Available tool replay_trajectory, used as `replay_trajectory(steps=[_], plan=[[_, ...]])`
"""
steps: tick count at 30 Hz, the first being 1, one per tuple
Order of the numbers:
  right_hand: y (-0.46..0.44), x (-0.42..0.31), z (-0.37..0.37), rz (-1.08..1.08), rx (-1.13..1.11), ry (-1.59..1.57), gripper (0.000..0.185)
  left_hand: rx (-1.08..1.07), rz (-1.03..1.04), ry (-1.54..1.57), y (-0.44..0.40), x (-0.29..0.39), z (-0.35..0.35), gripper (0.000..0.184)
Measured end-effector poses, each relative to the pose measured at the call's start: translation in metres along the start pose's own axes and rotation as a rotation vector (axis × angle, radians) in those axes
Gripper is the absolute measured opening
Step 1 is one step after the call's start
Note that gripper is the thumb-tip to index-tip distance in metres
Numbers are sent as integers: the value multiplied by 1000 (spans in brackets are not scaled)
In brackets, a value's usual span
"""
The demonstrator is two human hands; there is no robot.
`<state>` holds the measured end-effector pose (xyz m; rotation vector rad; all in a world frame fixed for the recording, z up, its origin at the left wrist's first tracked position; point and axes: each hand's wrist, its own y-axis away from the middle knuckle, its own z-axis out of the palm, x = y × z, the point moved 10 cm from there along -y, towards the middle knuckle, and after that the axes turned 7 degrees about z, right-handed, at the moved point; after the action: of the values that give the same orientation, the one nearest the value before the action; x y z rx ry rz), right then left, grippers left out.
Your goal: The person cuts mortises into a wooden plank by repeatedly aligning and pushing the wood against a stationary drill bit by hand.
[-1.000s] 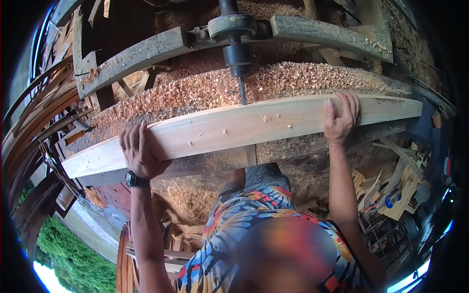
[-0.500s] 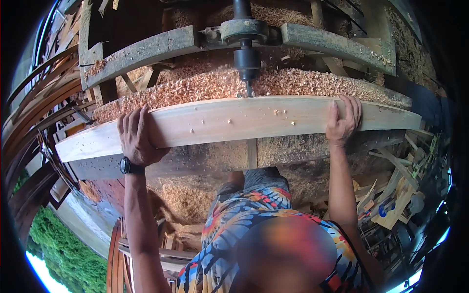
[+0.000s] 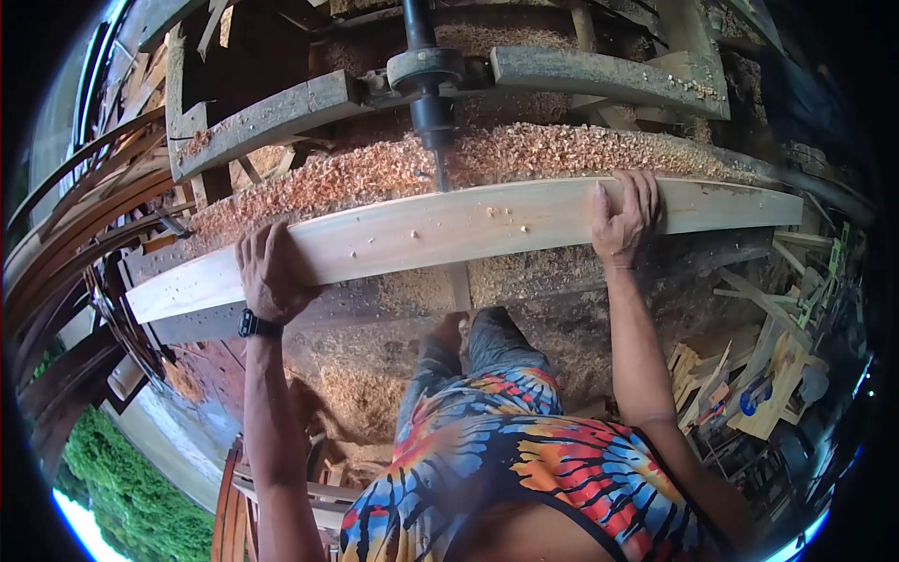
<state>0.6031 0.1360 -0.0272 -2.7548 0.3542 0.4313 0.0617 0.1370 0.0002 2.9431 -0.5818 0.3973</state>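
A long, pale, slightly curved wooden board lies across the bench in front of me, with a few loose chips on top. My left hand, a dark watch at its wrist, grips the board's left part, fingers toward the far edge and thumb near the front edge. On the right part, my right hand holds the board with its fingers reaching over the far edge. A dark vertical spindle with a thin cutter bit stands at the far edge, between my hands. Whether the bit touches the wood, I cannot tell.
Wood shavings heap up behind the board. A weathered timber frame flanks the spindle. Curved wooden strips are stacked at left; offcuts lie at right. More sawdust covers the ground by my legs.
My view has shifted, so the spindle appears farther left. The board seems to have slid slightly right relative to the cutter. Both hands keep their hold.
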Motion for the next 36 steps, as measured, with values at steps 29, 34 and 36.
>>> replay_trajectory(steps=[29, 34, 36], plan=[[11, 0, -10, -38, -101, 50, 40, -13, 35, 16, 29, 6, 11, 120], [-5, -3, -3, -34, -62, 6, 40, 18, 85, 15, -1, -3, 3, 122], [-14, -3, 1, -35, -40, -2, 39, 20, 84, 0, -17, -10, 1, 121]])
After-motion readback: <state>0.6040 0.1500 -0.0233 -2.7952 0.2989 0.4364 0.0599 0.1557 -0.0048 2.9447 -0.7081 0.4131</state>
